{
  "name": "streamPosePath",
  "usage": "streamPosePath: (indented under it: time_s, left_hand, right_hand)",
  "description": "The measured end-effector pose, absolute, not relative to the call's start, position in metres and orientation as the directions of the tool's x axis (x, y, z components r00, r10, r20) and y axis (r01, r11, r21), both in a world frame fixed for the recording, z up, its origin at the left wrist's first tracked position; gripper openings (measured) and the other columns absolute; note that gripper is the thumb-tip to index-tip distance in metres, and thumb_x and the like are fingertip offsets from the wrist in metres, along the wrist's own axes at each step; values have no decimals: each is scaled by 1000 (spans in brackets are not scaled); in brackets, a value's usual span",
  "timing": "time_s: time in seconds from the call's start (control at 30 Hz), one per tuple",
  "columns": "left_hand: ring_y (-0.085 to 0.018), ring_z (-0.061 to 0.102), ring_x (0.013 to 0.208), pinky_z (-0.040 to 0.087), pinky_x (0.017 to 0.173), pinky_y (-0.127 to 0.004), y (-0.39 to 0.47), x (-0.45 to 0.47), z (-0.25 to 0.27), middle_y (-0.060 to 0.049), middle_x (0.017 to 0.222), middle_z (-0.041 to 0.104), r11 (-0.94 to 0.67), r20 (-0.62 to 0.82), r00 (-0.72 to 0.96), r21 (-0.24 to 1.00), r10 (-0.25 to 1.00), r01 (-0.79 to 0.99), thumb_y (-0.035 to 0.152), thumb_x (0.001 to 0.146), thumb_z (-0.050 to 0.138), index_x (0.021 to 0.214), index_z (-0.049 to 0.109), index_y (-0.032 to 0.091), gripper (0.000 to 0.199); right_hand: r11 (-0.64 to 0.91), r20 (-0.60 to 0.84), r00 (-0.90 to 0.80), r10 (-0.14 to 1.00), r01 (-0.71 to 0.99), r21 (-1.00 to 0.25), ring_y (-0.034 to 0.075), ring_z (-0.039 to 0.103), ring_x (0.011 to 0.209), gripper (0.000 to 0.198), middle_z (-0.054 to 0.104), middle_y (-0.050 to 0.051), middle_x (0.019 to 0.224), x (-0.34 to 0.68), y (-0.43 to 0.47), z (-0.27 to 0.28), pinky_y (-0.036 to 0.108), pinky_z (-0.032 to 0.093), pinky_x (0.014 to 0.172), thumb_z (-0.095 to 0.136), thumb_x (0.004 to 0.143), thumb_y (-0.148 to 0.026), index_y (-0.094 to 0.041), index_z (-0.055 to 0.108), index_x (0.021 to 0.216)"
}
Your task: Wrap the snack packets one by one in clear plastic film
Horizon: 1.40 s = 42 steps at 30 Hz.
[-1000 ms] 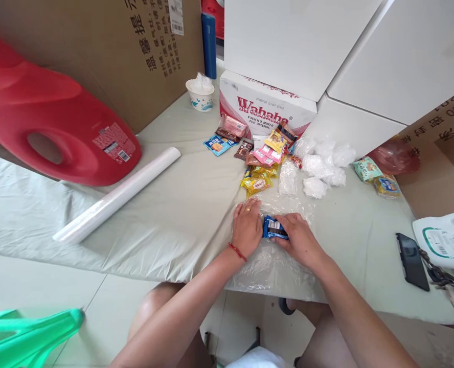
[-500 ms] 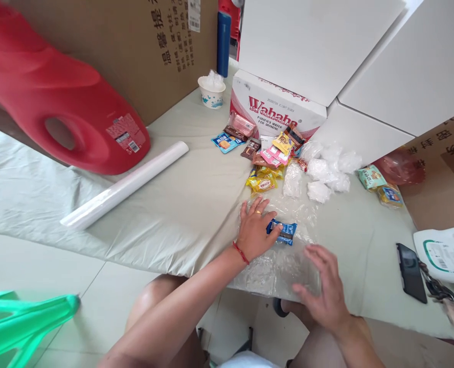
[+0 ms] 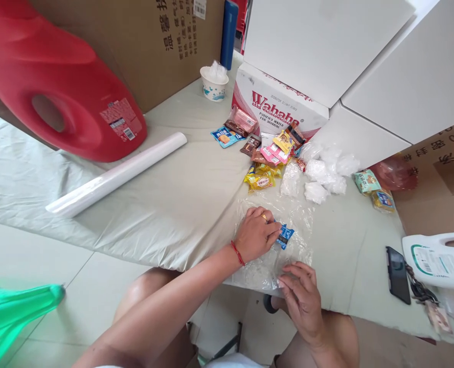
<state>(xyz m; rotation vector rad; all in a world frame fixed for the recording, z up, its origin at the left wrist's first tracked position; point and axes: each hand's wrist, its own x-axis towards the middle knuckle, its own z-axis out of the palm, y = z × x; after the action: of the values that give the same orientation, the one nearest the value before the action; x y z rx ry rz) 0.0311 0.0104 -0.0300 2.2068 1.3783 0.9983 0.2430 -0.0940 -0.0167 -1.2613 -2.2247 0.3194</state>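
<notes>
A small blue snack packet (image 3: 286,236) lies on a sheet of clear plastic film (image 3: 258,272) near the table's front edge. My left hand (image 3: 254,234), with a ring and a red bracelet, has its fingers curled over the packet's left end and hides that part. At the near right edge of the film, my right hand (image 3: 302,301) has thumb and fingers drawn together and appears to pinch the film. Beyond the film are a yellow snack packet (image 3: 260,181), other small packets in a heap and several white plastic-wrapped bundles (image 3: 316,192).
A white roll (image 3: 119,174) and a big red jug (image 3: 89,97) stand to the left. Behind are a paper cup (image 3: 213,88) and a Wahaha carton (image 3: 280,105). A phone (image 3: 398,275) and a white bottle (image 3: 437,261) lie right. A green stool (image 3: 16,312) is on the floor.
My left hand has gone from spread fingers to curled ones over the blue packet. My right hand has moved left and its fingers have closed at the film's edge. The view has shifted slightly.
</notes>
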Motion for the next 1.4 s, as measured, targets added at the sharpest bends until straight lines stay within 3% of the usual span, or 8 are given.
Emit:
streamPosePath:
  time_s: [0.47, 0.67, 0.77, 0.83, 0.97, 1.2, 1.27, 1.4]
  left_hand:
    - [-23, 65, 91, 45, 87, -38, 23, 15, -15, -3, 85, 76, -300, 115, 369, 815, 922, 495, 21, 95, 52, 94, 79, 23, 27]
    - [-28, 65, 122, 47, 108, -40, 13, -25, -5, -9, 131, 72, -225, 87, 422, 931, 903, 289, 56, 89, 66, 149, 52, 23, 70]
    - [-38, 39, 150, 23, 125, -58, 0, -35, -9, -16, 159, 48, -421, 164, 504, 785, 848, 454, 39, 64, 91, 157, 40, 27, 107]
    - [-40, 32, 153, 19, 126, -62, -5, -38, -11, -17, 163, 41, -464, 184, 493, 702, 851, 540, 20, 64, 88, 153, 47, 28, 98]
    - [-25, 64, 119, 49, 106, -40, -1, -46, -8, -11, 124, 70, -385, 227, 414, 855, 881, 349, 27, 91, 62, 116, 70, 23, 26]
    - [-15, 54, 63, 47, 67, -28, 25, -54, -10, 4, 62, 56, 97, -81, -77, 963, 994, 251, 39, 97, 43, 88, 60, 20, 27]
    - [-18, 61, 74, 51, 77, -31, 24, -53, -9, 1, 75, 64, 17, -10, -30, 969, 1000, 246, 46, 93, 55, 100, 62, 20, 28]
    - [-29, 57, 128, 42, 113, -44, 11, -49, -5, -11, 134, 64, -319, 201, 360, 897, 911, 307, 49, 65, 87, 141, 51, 25, 87]
  right_hand:
    - [304, 5, -351, 936, 804, -511, 18, 62, 77, 29, 62, 6, 94, 211, 38, 22, 32, 49, 69, 52, 100, -40, -23, 74, 95]
    - [235, 1, -276, 961, 816, -527, 21, 63, 82, 29, 67, 5, 87, 210, 40, 1, 34, 46, 76, 49, 100, -41, -22, 69, 92]
    - [209, -3, -253, 967, 804, -557, 21, 63, 81, 30, 67, 4, 87, 208, 36, 0, 34, 45, 76, 47, 101, -41, -22, 68, 91]
    - [202, -6, -249, 969, 800, -565, 21, 62, 81, 31, 67, 5, 87, 207, 35, 0, 34, 45, 76, 46, 101, -42, -22, 67, 90]
    - [192, -1, -235, 972, 796, -573, 21, 62, 79, 31, 67, 5, 87, 207, 34, -2, 34, 45, 75, 46, 100, -42, -22, 68, 90]
    - [154, -32, -218, 976, 778, -610, 20, 61, 72, 34, 70, 4, 81, 210, 34, -2, 31, 47, 69, 49, 99, -47, -22, 70, 89]
    - [122, -52, -195, 979, 774, -621, 20, 60, 68, 35, 70, 3, 77, 210, 35, -1, 30, 45, 64, 50, 98, -49, -22, 70, 87]
    - [119, -47, -193, 980, 760, -639, 19, 60, 67, 36, 70, 3, 77, 209, 35, -3, 29, 44, 62, 51, 98, -51, -22, 70, 87]
